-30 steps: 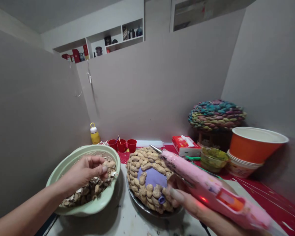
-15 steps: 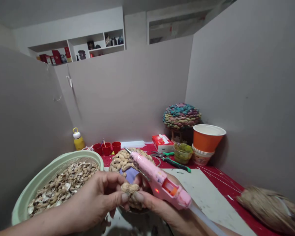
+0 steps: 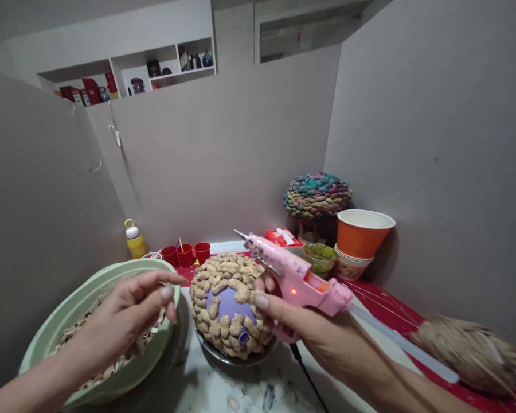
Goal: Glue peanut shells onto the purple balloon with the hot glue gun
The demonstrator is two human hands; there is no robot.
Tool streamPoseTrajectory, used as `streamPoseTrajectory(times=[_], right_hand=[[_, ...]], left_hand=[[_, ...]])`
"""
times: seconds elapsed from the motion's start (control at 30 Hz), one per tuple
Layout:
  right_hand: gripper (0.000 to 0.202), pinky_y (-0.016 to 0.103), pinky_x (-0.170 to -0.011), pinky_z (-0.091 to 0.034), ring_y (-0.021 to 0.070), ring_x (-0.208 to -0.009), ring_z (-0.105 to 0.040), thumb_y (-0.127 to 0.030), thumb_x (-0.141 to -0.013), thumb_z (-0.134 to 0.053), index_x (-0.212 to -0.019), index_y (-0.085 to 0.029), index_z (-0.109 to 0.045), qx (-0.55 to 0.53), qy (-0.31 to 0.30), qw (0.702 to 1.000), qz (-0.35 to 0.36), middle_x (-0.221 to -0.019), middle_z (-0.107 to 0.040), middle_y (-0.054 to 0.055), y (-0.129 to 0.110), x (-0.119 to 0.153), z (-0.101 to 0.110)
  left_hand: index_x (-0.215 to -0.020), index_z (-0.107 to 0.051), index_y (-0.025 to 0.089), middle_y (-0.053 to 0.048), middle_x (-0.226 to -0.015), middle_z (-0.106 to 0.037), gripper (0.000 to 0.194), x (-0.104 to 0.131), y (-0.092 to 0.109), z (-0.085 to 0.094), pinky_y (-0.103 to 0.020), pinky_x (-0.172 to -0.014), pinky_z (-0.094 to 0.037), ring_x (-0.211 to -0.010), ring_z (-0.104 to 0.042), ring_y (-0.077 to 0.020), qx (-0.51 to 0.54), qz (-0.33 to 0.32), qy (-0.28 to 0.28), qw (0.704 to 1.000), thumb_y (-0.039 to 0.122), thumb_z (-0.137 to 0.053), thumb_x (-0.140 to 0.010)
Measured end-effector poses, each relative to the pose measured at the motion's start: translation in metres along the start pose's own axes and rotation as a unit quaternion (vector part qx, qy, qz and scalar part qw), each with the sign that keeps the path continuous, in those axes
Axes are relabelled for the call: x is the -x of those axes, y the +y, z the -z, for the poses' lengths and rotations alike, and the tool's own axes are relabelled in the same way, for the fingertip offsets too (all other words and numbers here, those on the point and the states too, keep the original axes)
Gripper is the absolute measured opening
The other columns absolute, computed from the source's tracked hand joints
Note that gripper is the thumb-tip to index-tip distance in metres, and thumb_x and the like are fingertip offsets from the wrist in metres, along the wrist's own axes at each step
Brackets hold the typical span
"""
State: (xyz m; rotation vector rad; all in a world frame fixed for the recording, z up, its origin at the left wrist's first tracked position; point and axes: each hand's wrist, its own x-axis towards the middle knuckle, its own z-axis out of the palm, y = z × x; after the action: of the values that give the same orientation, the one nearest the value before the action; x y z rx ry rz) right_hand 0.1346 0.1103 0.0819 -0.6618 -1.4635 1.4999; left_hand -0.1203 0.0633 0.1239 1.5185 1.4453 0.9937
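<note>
My right hand grips a pink glue gun, its metal nozzle pointing up and left and a red light glowing on its side. A clear glue stick sticks out of its back. Left of it, a purple balloon covered largely in peanut shells sits in a dark round dish. One shell lies near my right thumb; I cannot tell whether the fingers touch it. My left hand hovers over a green basket of peanut shells, fingers apart with nothing visible in them.
Red cups and a yellow bottle stand at the back left. At the back right are a tissue pack, a glass bowl, orange paper tubs and a colourful shell-covered dome. A fibre bundle lies at right.
My left hand has let go of the peanut shell held between both hands and moved left over the basket. My right hand has moved right with the glue gun, uncovering the balloon.
</note>
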Motion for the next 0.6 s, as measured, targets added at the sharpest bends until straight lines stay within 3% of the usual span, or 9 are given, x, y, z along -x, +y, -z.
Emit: streamPoseTrajectory(times=[0.1,0.13,0.2,0.23,0.33,0.37,0.43,0.5,0.6], right_hand=[[0.029,0.022,-0.052,-0.037,0.0108,-0.061,-0.043,-0.044,-0.082,-0.072,-0.082,-0.020,-0.058,-0.031,0.030,0.999,0.027,-0.071,-0.050,-0.001,-0.002,0.000,0.009],[0.029,0.021,-0.051,-0.035,0.0104,-0.060,-0.042,-0.044,-0.082,-0.072,-0.082,-0.019,-0.058,-0.037,0.032,0.998,0.036,-0.071,-0.049,-0.002,-0.003,0.000,0.011],[0.029,0.020,-0.048,-0.032,0.0103,-0.059,-0.041,-0.044,-0.082,-0.072,-0.080,-0.019,-0.058,-0.043,0.032,0.997,0.046,-0.069,-0.049,-0.001,-0.007,0.001,0.014],[0.029,0.020,-0.047,-0.031,0.0102,-0.058,-0.040,-0.043,-0.083,-0.071,-0.078,-0.018,-0.057,-0.044,0.027,0.997,0.049,-0.068,-0.048,-0.001,-0.009,0.002,0.015],[0.030,0.020,-0.047,-0.030,0.0097,-0.058,-0.039,-0.043,-0.083,-0.070,-0.075,-0.018,-0.056,-0.044,0.018,0.997,0.054,-0.067,-0.047,-0.001,-0.011,0.002,0.015],[0.031,0.020,-0.048,-0.030,0.0095,-0.058,-0.040,-0.044,-0.083,-0.070,-0.075,-0.018,-0.056,-0.044,0.017,0.998,0.052,-0.067,-0.048,-0.001,-0.010,0.001,0.014],[0.031,0.021,-0.050,-0.031,0.0095,-0.058,-0.040,-0.045,-0.083,-0.070,-0.076,-0.018,-0.057,-0.045,0.008,0.998,0.037,-0.068,-0.049,-0.001,-0.007,0.000,0.013],[0.032,0.022,-0.051,-0.031,0.0101,-0.058,-0.040,-0.047,-0.082,-0.070,-0.077,-0.018,-0.057,-0.038,-0.004,0.999,0.014,-0.066,-0.049,-0.001,-0.002,0.001,0.011],[0.032,0.024,-0.052,-0.031,0.0111,-0.057,-0.041,-0.047,-0.083,-0.068,-0.075,-0.018,-0.057,-0.015,-0.032,0.999,-0.004,-0.062,-0.048,-0.002,0.000,0.003,0.006]], left_hand=[[-0.120,-0.061,0.023,0.004,-0.060,-0.052,0.051,-0.002,-0.009,0.038,-0.019,-0.038,-0.022,-0.042,-0.032,-0.0074,-0.067,-0.002,0.092,0.994,0.058,-0.056,-0.083],[-0.122,-0.060,0.023,0.003,-0.061,-0.054,0.053,-0.003,-0.014,0.051,-0.019,-0.038,-0.024,-0.042,-0.035,-0.0088,-0.111,0.006,0.099,0.989,0.059,-0.053,-0.084],[-0.122,-0.061,0.024,-0.002,-0.070,-0.065,0.051,-0.004,-0.028,0.074,-0.023,-0.043,-0.035,-0.049,-0.049,-0.0146,-0.252,0.028,0.055,0.966,0.055,-0.054,-0.082],[-0.120,-0.064,0.023,-0.006,-0.078,-0.070,0.050,-0.004,-0.035,0.083,-0.027,-0.051,-0.043,-0.059,-0.058,-0.0196,-0.338,0.029,0.050,0.939,0.051,-0.058,-0.079],[-0.116,-0.067,0.019,-0.015,-0.086,-0.074,0.045,-0.003,-0.047,0.094,-0.037,-0.058,-0.046,-0.072,-0.067,-0.0332,-0.558,0.018,0.145,0.817,0.042,-0.054,-0.080],[-0.116,-0.067,0.019,-0.015,-0.085,-0.074,0.044,-0.002,-0.047,0.092,-0.038,-0.057,-0.046,-0.070,-0.068,-0.0343,-0.582,0.003,0.174,0.795,0.040,-0.049,-0.082],[-0.113,-0.067,0.020,-0.013,-0.084,-0.075,0.040,0.004,-0.042,0.078,-0.039,-0.058,-0.049,-0.068,-0.069,-0.0321,-0.559,-0.061,0.209,0.800,0.039,-0.045,-0.086],[-0.111,-0.065,0.026,-0.008,-0.091,-0.076,0.033,0.013,-0.033,0.055,-0.039,-0.066,-0.055,-0.075,-0.071,-0.0295,-0.484,-0.181,0.220,0.827,0.041,-0.050,-0.086],[-0.118,-0.061,0.037,-0.003,-0.109,-0.075,0.034,0.030,-0.022,0.010,-0.041,-0.083,-0.058,-0.092,-0.071,-0.0277,-0.401,-0.356,0.218,0.815,0.030,-0.054,-0.085]])
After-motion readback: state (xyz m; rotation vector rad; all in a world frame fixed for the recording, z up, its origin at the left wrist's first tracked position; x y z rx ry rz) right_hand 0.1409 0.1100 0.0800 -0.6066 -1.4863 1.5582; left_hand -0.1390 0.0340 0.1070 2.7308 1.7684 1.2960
